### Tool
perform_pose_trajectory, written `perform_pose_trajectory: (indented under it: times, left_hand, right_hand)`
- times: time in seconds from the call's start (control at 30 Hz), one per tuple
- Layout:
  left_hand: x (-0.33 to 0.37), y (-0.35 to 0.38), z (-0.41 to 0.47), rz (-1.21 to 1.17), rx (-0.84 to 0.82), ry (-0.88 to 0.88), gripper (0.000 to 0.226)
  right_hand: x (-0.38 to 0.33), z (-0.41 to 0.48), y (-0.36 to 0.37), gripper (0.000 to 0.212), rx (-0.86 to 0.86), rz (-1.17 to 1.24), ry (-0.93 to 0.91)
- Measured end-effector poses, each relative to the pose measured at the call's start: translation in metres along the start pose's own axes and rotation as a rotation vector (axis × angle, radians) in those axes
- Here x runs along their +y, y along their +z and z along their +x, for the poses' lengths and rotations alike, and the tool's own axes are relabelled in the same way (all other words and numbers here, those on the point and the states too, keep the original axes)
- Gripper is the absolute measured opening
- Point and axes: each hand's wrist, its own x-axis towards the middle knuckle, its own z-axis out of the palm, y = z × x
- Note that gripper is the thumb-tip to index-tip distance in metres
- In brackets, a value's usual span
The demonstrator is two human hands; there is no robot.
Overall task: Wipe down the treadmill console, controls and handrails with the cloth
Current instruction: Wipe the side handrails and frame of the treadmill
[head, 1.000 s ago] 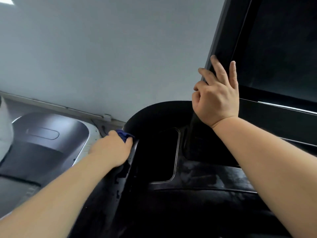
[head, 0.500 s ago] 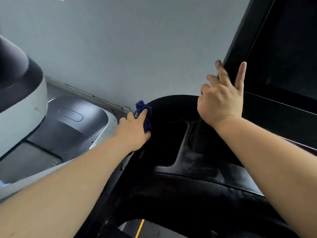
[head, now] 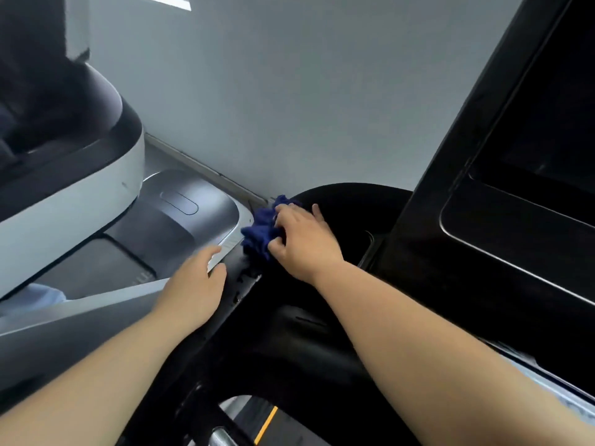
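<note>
Right hand point(head: 306, 243) clutches crumpled blue cloth point(head: 260, 233) against curved black console point(head: 347, 201) — left hand point(head: 193, 291), fingers point(head: 211, 252) loose.

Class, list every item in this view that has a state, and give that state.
Cloth: bunched, pressed on the left edge of the console.
Right hand: grips the cloth.
Left hand: empty, fingers relaxed.
Screen: dark.

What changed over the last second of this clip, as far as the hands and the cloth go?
The blue cloth changed hands. The left hand let it go and drew back along the left edge of the console, fingers relaxed. The right hand left the screen frame, crossed to the left and now grips the cloth. The cloth stayed at the console's upper left rim.
</note>
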Motion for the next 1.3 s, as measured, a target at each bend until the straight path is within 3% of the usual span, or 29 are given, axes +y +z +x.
perform_pose_trajectory:
  times: [0.1,0.17,0.3,0.4,0.6,0.67,0.73,0.8,0.87,0.93,1.0,1.07,1.13,1.2,1.27,1.3]
  left_hand:
    - [-0.002,0.001,-0.014,0.165,0.015,0.007,0.037]
    - [0.003,0.001,-0.017,0.138,0.055,0.015,0.035]
    - [0.003,0.002,-0.015,0.124,0.102,-0.011,0.031]
    - [0.003,0.001,-0.016,0.094,0.171,-0.009,0.028]
    - [0.002,0.005,-0.015,0.061,0.219,0.004,0.023]
    - [0.001,0.007,-0.013,0.072,0.215,-0.001,0.024]
    - [0.002,0.006,-0.013,0.092,0.203,0.007,0.024]
    - [0.003,0.005,-0.013,0.104,0.195,0.005,0.025]
    - [0.004,0.005,-0.014,0.102,0.188,-0.005,0.025]
    - [0.004,0.005,-0.013,0.099,0.181,-0.012,0.025]
    - [0.004,0.005,-0.014,0.108,0.181,-0.011,0.025]
    - [0.005,0.004,-0.014,0.112,0.181,-0.008,0.024]
    - [0.006,0.004,-0.014,0.1,0.179,-0.002,0.024]
    - [0.006,0.004,-0.014,0.093,0.184,0.01,0.023]
    - [0.005,0.004,-0.014,0.093,0.177,0.011,0.024]
    - [0.005,0.004,-0.014,0.092,0.171,0.009,0.025]
  right_hand:
    - [0.027,0.031,-0.025,0.036,0.081,0.018,0.318]
    - [0.023,0.045,-0.027,0.03,0.076,0.068,0.395]
    - [-0.043,0.037,0.025,0.034,-0.022,-0.024,-0.047]
    - [-0.048,0.038,0.028,0.037,-0.092,-0.032,-0.127]
    - [0.013,0.112,-0.004,0.05,-0.262,-0.334,0.331]
    - [0.004,0.118,0.002,0.048,-0.329,-0.31,0.243]
    - [-0.017,0.099,0.01,0.036,-0.384,-0.185,0.011]
    - [-0.034,0.067,0.011,0.036,-0.337,-0.043,-0.231]
    - [-0.023,0.058,0.007,0.036,-0.245,-0.03,-0.293]
    - [0.008,0.072,0.001,0.041,-0.139,-0.141,-0.072]
    - [0.036,0.087,-0.008,0.047,-0.05,-0.257,0.325]
    - [0.041,0.098,-0.012,0.053,-0.088,-0.294,0.514]
    - [0.022,0.099,-0.01,0.044,-0.234,-0.203,0.368]
    - [-0.006,0.086,-0.003,0.035,-0.336,-0.106,0.087]
    - [-0.021,0.064,0.005,0.033,-0.304,-0.062,-0.072]
    - [-0.017,0.056,0.008,0.034,-0.201,-0.064,-0.073]
